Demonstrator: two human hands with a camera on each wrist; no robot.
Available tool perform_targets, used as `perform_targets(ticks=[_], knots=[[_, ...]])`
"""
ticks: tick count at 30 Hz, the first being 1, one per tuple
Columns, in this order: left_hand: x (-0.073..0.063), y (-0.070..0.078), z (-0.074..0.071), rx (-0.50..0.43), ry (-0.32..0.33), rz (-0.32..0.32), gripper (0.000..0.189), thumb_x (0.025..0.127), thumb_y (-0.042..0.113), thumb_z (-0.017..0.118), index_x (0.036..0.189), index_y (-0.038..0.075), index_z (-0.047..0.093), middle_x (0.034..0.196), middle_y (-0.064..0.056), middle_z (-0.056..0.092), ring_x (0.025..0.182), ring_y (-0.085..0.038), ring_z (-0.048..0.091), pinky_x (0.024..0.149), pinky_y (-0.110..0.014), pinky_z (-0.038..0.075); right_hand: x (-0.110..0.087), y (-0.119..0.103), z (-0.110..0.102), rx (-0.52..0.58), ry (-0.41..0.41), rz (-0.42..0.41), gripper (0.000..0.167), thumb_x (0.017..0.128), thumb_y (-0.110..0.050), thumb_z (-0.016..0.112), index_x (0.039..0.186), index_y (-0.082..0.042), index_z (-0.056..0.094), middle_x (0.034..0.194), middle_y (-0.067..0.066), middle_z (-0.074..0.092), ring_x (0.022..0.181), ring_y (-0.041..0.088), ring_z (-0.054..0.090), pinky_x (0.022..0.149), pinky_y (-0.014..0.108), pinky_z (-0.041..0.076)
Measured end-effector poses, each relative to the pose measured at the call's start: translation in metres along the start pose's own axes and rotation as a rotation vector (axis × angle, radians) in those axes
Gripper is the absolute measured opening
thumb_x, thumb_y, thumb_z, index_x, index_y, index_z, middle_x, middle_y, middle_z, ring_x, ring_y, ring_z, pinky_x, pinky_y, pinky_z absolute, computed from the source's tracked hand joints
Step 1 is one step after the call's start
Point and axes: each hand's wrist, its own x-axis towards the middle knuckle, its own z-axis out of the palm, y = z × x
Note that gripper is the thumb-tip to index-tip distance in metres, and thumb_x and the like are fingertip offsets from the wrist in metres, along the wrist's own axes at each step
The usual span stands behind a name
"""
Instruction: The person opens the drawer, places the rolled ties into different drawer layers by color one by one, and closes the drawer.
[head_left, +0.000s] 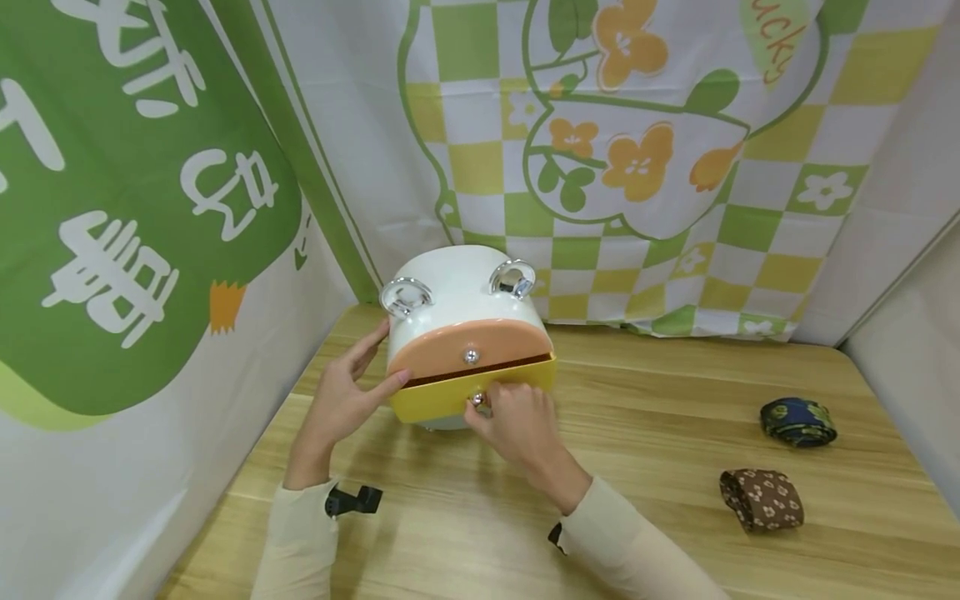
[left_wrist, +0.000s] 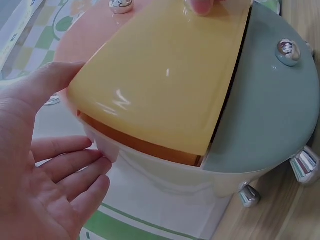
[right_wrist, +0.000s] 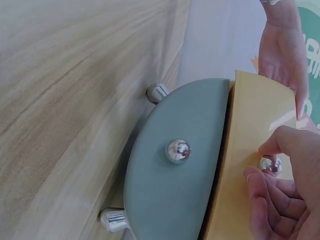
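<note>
A rounded white cabinet (head_left: 461, 287) with silver ring ears stands on the wooden table. Its middle yellow drawer (head_left: 431, 402) is pulled partly out, with a dark gap along its top edge. My right hand (head_left: 521, 425) pinches the silver knob (right_wrist: 270, 165) of that drawer between thumb and fingers. My left hand (head_left: 341, 404) lies along the cabinet's left side, thumb at the yellow drawer's corner and fingers extended. Above is the peach drawer (head_left: 431, 348); below, the grey-green drawer (right_wrist: 172, 195) sits closed. The yellow drawer's inside is mostly hidden.
At the right of the table (head_left: 637, 400) lie a dark blue patterned roll of cloth (head_left: 798, 422) and a brown flowered roll (head_left: 762, 500). A checkered curtain (head_left: 675, 275) hangs behind the cabinet, and a green-and-white cloth (head_left: 150, 250) covers the left wall.
</note>
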Motion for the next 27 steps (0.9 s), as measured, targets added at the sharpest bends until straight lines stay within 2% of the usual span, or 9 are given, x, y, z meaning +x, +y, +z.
perform_targets(ticks=[7,15,21,27], knots=[[-0.003,0.001,-0.004,0.004,-0.006,-0.021,0.075,0.096,0.030,0.080,0.161,0.021,0.045,0.167,-0.003,0.045,0.155,-0.031,0.043,0.128,-0.051,0.037,-0.008,-0.006,-0.006,-0.011,-0.007,-0.004,0.052,0.086,-0.032,0.082,0.058,-0.022,0.039,0.053,-0.012,0.027,0.046,0.004,0.026,0.039,0.014,0.013],[-0.002,0.000,-0.004,-0.016,-0.012,-0.023,0.073,0.096,0.029,0.080,0.161,0.022,0.046,0.166,-0.003,0.046,0.154,-0.032,0.045,0.127,-0.049,0.038,-0.018,-0.007,-0.018,0.008,0.008,-0.032,0.047,0.083,-0.029,0.085,0.061,-0.022,0.044,0.052,-0.012,0.038,0.046,0.001,0.028,0.040,0.011,0.017],[-0.002,0.000,-0.004,-0.011,-0.010,-0.021,0.072,0.096,0.030,0.080,0.160,0.021,0.048,0.165,-0.001,0.047,0.154,-0.031,0.046,0.126,-0.049,0.039,-0.024,-0.009,-0.025,0.017,0.005,-0.053,0.042,0.083,-0.030,0.086,0.061,-0.020,0.052,0.052,-0.013,0.034,0.045,0.000,0.026,0.039,0.010,0.016],[-0.002,0.000,-0.004,-0.006,-0.009,-0.020,0.072,0.096,0.031,0.080,0.160,0.021,0.048,0.165,-0.001,0.047,0.153,-0.032,0.046,0.126,-0.050,0.040,-0.030,-0.011,-0.029,0.025,0.005,-0.060,0.048,0.083,-0.030,0.085,0.058,-0.023,0.045,0.053,-0.015,0.028,0.045,-0.002,0.023,0.039,0.009,0.013]])
